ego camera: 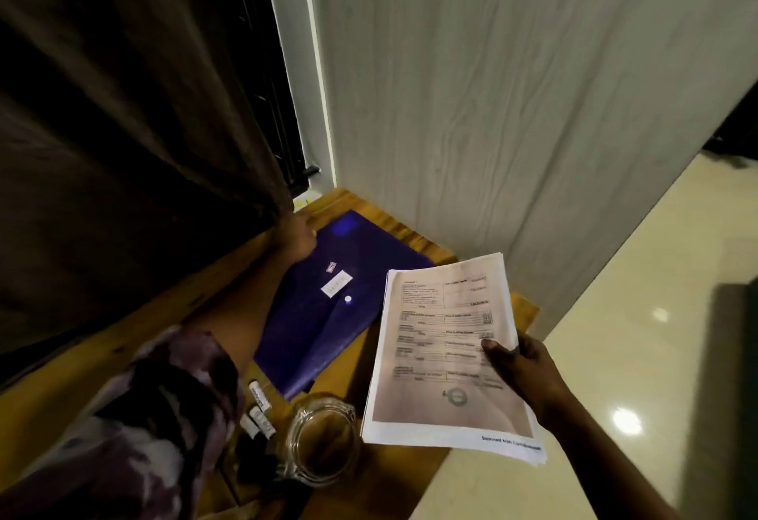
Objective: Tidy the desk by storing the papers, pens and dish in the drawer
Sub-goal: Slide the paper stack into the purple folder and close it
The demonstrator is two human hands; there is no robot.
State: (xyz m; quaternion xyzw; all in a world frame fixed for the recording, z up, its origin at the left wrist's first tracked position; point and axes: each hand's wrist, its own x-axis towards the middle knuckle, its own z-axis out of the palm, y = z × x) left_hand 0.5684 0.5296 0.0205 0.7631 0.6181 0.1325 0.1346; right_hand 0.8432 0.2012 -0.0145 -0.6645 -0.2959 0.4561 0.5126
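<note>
Dim corner with a wooden desk (414, 232)

A dark curtain (123, 130) fills the upper left; a pale wood-grain panel (512, 109) rises upper right. Glossy cream floor (615, 335) at lower right shows bright light spots. A dark window (283, 89) shows beside the curtain.

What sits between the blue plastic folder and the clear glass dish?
Head view: only bare wooden desk between the blue plastic folder and clear glass dish; the folder's near corner nearly reaches the dish's rim.

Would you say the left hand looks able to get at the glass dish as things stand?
Probably yes: the left hand is stretched out over the purple folder with nothing visibly in its grip, and the glass dish sits uncovered nearer the body.
</note>
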